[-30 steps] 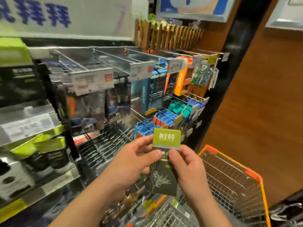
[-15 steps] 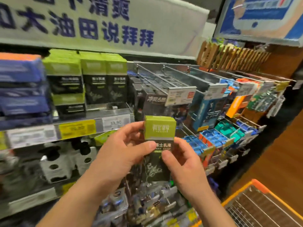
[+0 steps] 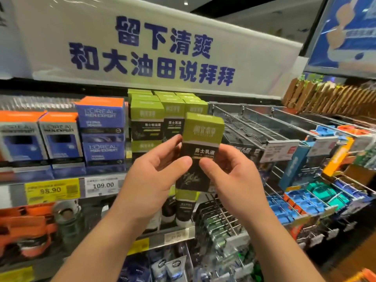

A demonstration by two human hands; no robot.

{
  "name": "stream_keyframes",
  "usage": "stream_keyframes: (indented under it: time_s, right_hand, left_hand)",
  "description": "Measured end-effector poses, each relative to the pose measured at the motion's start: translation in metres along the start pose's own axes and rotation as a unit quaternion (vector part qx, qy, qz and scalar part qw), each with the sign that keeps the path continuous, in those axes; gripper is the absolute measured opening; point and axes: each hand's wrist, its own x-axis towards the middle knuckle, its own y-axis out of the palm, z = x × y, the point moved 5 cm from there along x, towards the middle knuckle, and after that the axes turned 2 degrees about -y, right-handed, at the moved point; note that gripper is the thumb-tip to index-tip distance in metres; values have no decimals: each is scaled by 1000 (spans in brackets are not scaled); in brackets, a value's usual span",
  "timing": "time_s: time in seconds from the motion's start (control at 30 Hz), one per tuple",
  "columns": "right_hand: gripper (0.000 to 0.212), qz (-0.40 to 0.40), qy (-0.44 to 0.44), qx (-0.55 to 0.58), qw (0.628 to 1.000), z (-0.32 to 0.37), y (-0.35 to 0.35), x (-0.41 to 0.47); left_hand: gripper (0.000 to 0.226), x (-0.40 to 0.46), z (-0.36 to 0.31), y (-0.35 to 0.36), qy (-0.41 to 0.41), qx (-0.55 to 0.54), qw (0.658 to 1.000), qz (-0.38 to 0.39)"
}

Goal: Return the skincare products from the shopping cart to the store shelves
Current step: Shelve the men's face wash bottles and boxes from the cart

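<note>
Between the left hand (image 3: 156, 176) and right hand (image 3: 230, 178), both pinching it with thumbs in front, the green-and-black lotion box (image 3: 200, 149) stands upright. It hangs just before the matching boxes (image 3: 160, 117) on the shelf (image 3: 12, 192), not yet placed; shelving it remains.

White banner (image 3: 154, 51) w/ blue Chinese text tops the shelves. Right of it: blue poster (image 3: 345, 31), wooden picket trim (image 3: 325, 98). Ceiling light (image 3: 185, 3) above banner.

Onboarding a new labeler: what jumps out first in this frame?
Dead centre, both hands, left hand and right hand, hold a green-and-black box up before matching green boxes on the upper shelf. Above hangs a white banner with big blue characters; L'Oreal boxes sit left.
</note>
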Motion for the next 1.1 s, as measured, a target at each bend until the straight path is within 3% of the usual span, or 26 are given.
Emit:
stream_keyframes:
  time_s: [0.37,0.87,1.1]
  right_hand:
    - [16,-82,-23,-17,996,14,10,57]
    - [24,40,27,-141,989,-19,52,83]
    - [25,60,30,-133,989,-20,57,87]
  left_hand:
    - [29,7,1,-23,-38,-21,998,-42]
    - [20,15,5,-37,-28,-8,995,-94]
    - [19,21,8,-39,-34,-7,995,-97]
